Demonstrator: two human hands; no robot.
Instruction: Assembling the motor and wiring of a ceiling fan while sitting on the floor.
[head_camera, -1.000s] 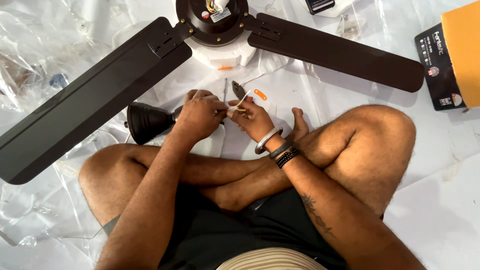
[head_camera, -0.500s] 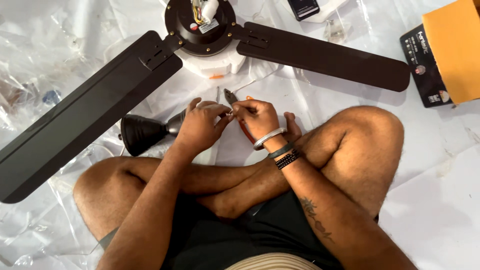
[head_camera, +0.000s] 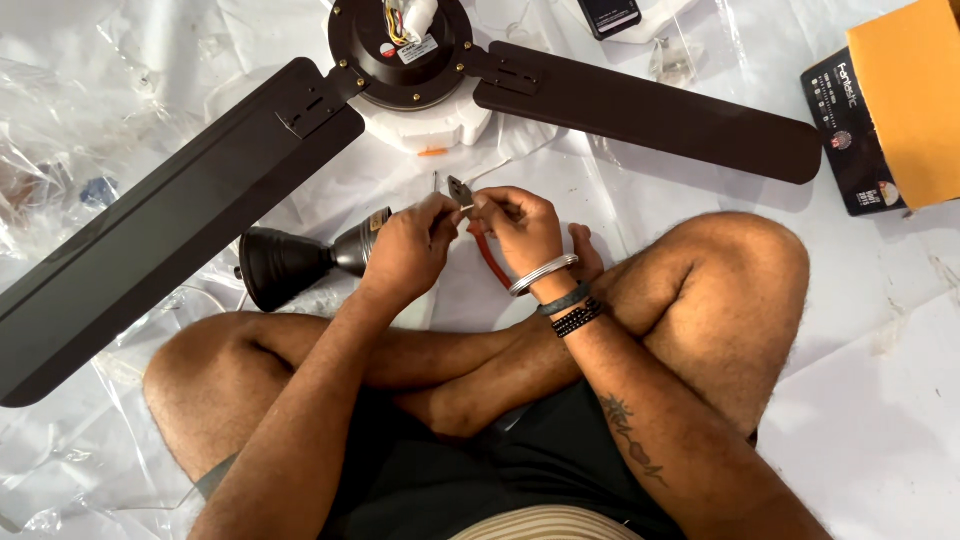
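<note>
1. The person sits cross-legged on a white plastic sheet (head_camera: 880, 420), and both hands meet just below the ceiling fan motor (head_camera: 400, 45), which I take as the landmark.
2. The left hand (head_camera: 405, 255) is closed, with its fingertips pinching at the head of a pair of pliers (head_camera: 462, 192). What exactly sits between the fingers is too small to tell.
3. The right hand (head_camera: 520, 225) is closed around the pliers. The grey metal head points up toward the motor and one red handle (head_camera: 490, 258) shows below the palm.
4. The pliers are below the motor, in the air between the two hands and above the crossed legs.
5. Two dark brown fan blades are visible. The first blade (head_camera: 170, 230) runs from the motor down to the left, and the second blade (head_camera: 650, 110) runs from the motor to the right.
6. The motor rests on one white foam block (head_camera: 430, 125), and coloured wires come out of its top.
7. One dark canopy cup (head_camera: 285, 265) with its short rod lies below and left of the motor, just beside the left hand.
8. On the right wrist I count one silver bangle (head_camera: 542, 274) and two dark bands (head_camera: 575, 310) next to it.
9. One black carton (head_camera: 850, 130) and one orange-yellow box (head_camera: 915, 100) lie far right of the motor, touching each other.
10. One small black device (head_camera: 610, 15) lies above and right of the motor, at the top edge.
</note>
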